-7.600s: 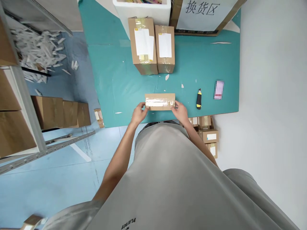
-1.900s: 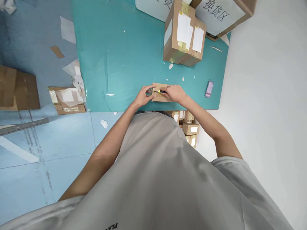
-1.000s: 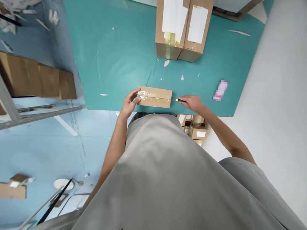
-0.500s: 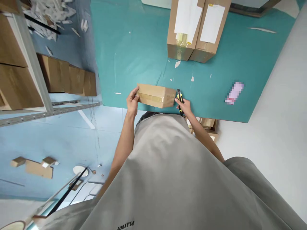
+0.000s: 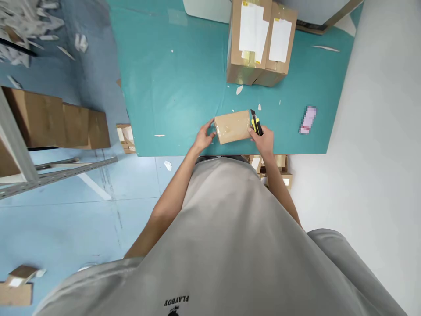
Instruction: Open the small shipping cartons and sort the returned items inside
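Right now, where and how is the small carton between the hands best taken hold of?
By its two short ends, I'd say, one hand from each side: the small carton is oblong, lying roughly left to right, its ends towards the left hand and right hand. The right also holds the cutter.

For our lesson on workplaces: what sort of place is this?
Probably a parcel-handling room: taped, labelled cartons stand on a teal worktable, and the right hand holds a box cutter beside a cardboard box.
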Available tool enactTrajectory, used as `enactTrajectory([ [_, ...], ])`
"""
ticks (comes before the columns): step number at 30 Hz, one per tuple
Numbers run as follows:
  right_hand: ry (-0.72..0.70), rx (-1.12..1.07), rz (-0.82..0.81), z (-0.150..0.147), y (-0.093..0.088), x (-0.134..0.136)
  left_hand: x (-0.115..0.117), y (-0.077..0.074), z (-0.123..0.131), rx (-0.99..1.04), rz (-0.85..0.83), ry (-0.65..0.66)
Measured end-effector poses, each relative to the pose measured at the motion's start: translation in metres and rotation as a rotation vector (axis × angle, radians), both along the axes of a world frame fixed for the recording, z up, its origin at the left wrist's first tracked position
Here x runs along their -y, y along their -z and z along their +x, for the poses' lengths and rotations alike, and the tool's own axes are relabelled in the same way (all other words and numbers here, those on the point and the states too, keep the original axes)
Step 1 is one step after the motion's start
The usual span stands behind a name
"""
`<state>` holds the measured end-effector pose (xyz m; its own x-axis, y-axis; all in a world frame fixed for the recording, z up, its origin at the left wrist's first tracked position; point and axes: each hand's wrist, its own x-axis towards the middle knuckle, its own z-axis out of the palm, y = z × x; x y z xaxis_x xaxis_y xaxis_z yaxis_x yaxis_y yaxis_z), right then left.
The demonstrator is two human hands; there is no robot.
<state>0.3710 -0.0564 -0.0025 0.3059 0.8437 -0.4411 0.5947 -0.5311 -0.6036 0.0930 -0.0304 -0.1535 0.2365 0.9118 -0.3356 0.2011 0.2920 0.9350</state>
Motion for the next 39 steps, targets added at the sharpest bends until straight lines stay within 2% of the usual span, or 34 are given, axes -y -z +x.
enactTrajectory([
  [3,-0.071,0.197,0.003,-0.011,-0.008,0.002,-0.013,-0.031,-0.008,-0.017,0.040,-0.045],
  [6,-0.106,0.352,0.025,-0.025,-0.021,0.011,-0.027,-0.064,-0.012,0.034,0.099,-0.026],
  [9,-0.139,0.346,-0.015,-0.045,-0.036,0.028,-0.040,-0.081,-0.006,0.059,0.114,0.030],
  [11,-0.179,0.295,-0.062,-0.062,-0.044,0.040,-0.048,-0.080,-0.001,0.067,0.111,0.058],
  [14,-0.250,0.229,-0.105,-0.090,-0.051,0.053,-0.058,-0.069,0.001,0.096,0.093,0.078],
  [17,-0.332,0.254,-0.141,-0.114,-0.055,0.056,-0.065,-0.062,-0.001,0.127,0.084,0.104],
  [20,-0.410,0.330,-0.182,-0.130,-0.056,0.051,-0.069,-0.061,-0.003,0.134,0.094,0.132],
  [28,-0.484,0.467,-0.280,-0.141,-0.070,0.040,-0.069,-0.057,0.001,0.147,0.102,0.135],
  [34,-0.449,0.482,-0.335,-0.152,-0.079,0.031,-0.069,-0.048,0.004,0.185,0.132,0.123],
  [39,-0.447,0.472,-0.400,-0.158,-0.092,0.037,-0.063,-0.051,0.006,0.128,0.125,0.104],
])
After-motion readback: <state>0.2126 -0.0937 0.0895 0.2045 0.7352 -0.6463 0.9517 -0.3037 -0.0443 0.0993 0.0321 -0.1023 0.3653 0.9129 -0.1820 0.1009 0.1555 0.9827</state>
